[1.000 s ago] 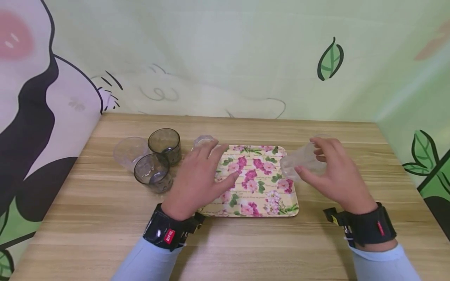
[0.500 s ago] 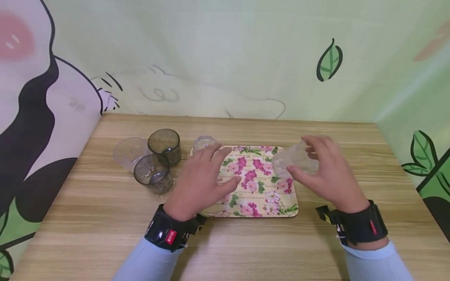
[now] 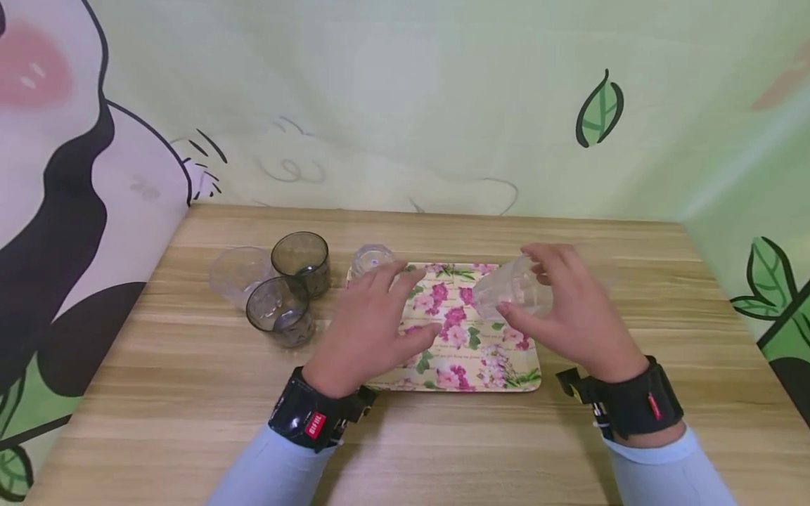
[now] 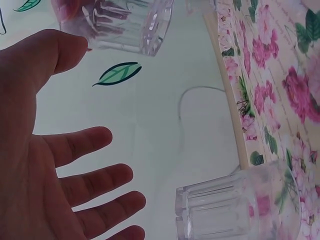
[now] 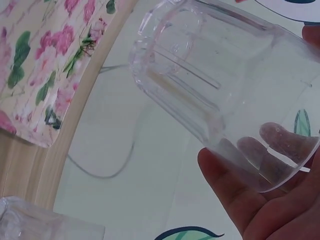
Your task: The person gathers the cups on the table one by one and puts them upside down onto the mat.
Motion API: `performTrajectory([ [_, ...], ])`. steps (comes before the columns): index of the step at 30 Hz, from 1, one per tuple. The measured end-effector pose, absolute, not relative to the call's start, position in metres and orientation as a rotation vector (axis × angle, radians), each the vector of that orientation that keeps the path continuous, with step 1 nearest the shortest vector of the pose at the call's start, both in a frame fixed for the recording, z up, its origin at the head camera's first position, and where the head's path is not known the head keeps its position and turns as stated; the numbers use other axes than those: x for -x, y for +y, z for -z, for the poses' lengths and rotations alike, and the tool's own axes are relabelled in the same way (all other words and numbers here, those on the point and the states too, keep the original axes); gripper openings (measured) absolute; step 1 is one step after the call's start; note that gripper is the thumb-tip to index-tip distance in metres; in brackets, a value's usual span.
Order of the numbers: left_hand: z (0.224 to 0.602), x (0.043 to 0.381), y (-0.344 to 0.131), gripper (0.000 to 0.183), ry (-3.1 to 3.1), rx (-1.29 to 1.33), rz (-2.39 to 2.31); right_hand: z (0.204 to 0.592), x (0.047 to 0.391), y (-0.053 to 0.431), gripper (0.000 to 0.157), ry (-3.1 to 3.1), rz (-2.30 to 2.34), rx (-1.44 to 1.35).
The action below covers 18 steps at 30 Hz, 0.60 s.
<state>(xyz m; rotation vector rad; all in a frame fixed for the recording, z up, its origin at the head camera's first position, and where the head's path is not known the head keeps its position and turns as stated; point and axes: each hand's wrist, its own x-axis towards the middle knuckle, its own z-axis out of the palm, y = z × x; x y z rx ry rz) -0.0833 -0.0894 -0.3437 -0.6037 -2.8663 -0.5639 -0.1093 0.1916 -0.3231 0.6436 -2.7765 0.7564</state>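
Observation:
In the head view, my right hand (image 3: 579, 313) grips a clear cup (image 3: 503, 289) near its rim and holds it tilted above the right side of a floral tray (image 3: 465, 355). The right wrist view shows thumb and fingers around the open end of this cup (image 5: 235, 75), its faceted base pointing away from the palm. My left hand (image 3: 370, 330) hovers over the tray's left side, fingers spread, holding nothing. Just beyond its fingertips another clear cup (image 3: 372, 258) stands upside down at the tray's far left corner; the left wrist view shows this cup (image 4: 235, 210) too.
Left of the tray, two smoky dark glasses (image 3: 281, 316) and a clear cup (image 3: 230, 270) stand upright, close together. All rest on a wood-grain table (image 3: 171, 393). A printed cloth backdrop (image 3: 405, 105) rises behind the table's far edge and along its sides.
My right hand has moved left with the clear cup, from the tray's right edge to above its right side. The left hand has barely moved.

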Motion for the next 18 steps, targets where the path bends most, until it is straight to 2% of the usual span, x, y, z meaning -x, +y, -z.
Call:
performTrajectory([
  [18,0.346,0.084,-0.086,0.079,-2.875,0.627,0.578,0.333,0.11,0.176,0.082,-2.679,-0.776,-0.835],
])
